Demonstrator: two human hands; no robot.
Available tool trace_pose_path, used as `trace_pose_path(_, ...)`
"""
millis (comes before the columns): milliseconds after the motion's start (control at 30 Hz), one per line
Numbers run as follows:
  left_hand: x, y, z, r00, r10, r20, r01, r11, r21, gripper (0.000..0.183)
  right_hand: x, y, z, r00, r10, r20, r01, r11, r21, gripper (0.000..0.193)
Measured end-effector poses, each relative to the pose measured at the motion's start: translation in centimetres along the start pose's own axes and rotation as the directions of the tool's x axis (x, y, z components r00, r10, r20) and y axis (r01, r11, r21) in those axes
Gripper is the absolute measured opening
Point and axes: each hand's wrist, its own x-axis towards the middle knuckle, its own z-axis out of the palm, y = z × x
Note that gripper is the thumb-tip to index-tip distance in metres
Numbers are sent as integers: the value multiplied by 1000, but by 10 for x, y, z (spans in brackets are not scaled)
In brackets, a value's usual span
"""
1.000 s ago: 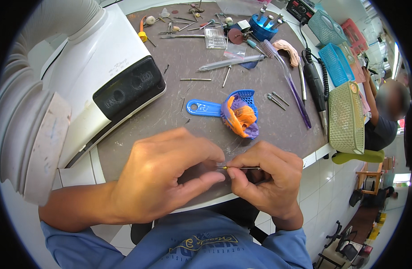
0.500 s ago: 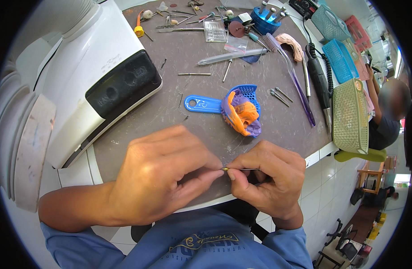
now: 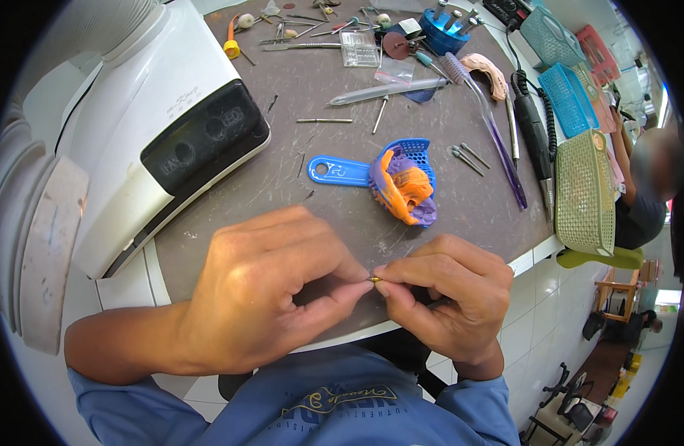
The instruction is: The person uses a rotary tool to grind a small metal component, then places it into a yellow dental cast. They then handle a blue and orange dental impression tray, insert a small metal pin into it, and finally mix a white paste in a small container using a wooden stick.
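My left hand (image 3: pixel 271 286) and my right hand (image 3: pixel 453 293) meet fingertip to fingertip just above the bench's near edge. Each pinches, between thumb and index finger, a tiny gold-coloured metal part (image 3: pixel 375 279); most of it is covered by the fingertips. Beyond them on the bench lies a blue perforated dental impression tray (image 3: pixel 340 171), its handle pointing left. Orange and purple impression material (image 3: pixel 410 187) fills its bowl. To the right of the tray rest several small metal burs (image 3: pixel 468 160).
A white machine with a black front panel (image 3: pixel 197 145) and a ribbed hose stands left. Farther back lie a metal rod (image 3: pixel 324 120), a purple-handled brush (image 3: pixel 498 152), a pink dental arch (image 3: pixel 488 73) and a black handpiece (image 3: pixel 534 134). Baskets (image 3: pixel 586 195) line the right, near another person.
My right fingers have shifted slightly on the gold-coloured part. The thin rod seen earlier between my right thumb and index finger no longer shows. The left hand stays nearly still.
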Motion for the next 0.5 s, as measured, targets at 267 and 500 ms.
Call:
trace_pose_path(267, 0, -1, 1, 1000, -1, 0, 1, 1000, -18, 19, -1, 2, 0, 1000, -21, -14, 21, 1000, 14, 21)
trace_pose_path(500, 0, -1, -1, 1000, 3, 11, -3, 1000, -6, 20, -2, 3, 0, 1000, -24, -15, 24, 1000, 4, 22)
